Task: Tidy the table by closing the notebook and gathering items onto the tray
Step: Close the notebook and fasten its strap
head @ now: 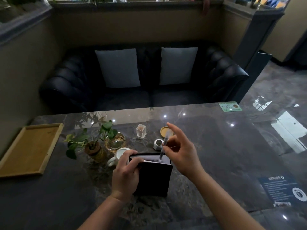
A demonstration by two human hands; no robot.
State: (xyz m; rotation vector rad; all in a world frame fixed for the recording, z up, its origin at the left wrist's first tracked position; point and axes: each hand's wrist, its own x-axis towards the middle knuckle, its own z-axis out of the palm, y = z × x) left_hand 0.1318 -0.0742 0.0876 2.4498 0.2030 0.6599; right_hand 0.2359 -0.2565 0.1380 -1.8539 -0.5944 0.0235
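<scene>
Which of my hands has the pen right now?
The right hand pinches the pen; the left hand grips the black notebook instead.

Pen (166, 136) tip hidden inside notebook (152, 178), mug (118, 155) partly behind left hand (126, 175), tray (29, 150) corner cut off at left edge.

Dark sofa (224, 80); left cushion (118, 68), right cushion (178, 65) upright against its back.
</scene>
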